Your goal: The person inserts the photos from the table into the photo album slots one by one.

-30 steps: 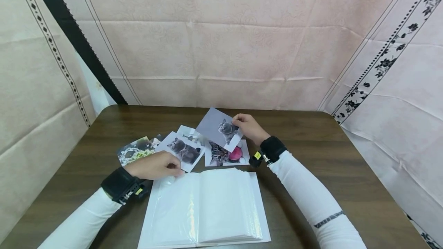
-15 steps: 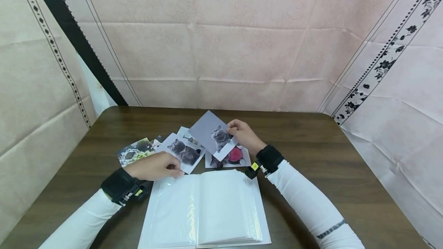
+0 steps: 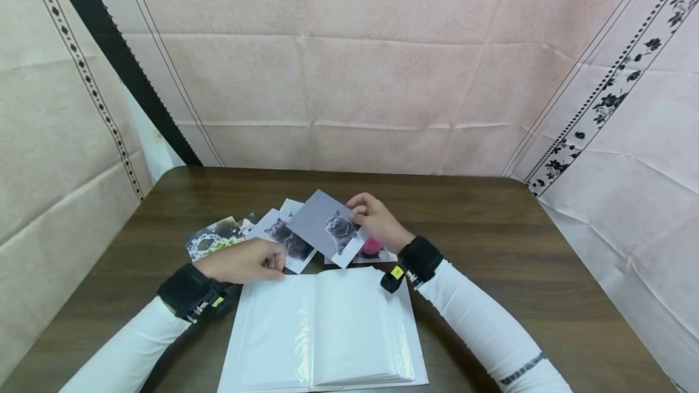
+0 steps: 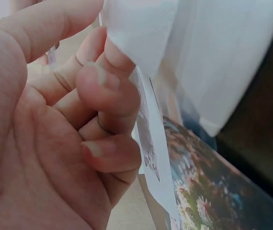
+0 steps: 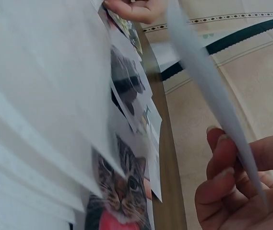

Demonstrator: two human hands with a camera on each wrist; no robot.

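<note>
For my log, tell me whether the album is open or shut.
Open: in the head view, the album lies spread, two pages showing side by side.

Head: we read bright, diffuse light | album (image 3: 355, 326): glare streaks | table (image 3: 546, 272): soft shadows | wrist views: we note dimmer, hazier frames | right wrist: held photo (image 5: 213, 86) blurred

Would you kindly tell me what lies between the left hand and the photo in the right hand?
The head view shows another grey cat photo between the left hand and the held photo, partly hidden by both.
</note>
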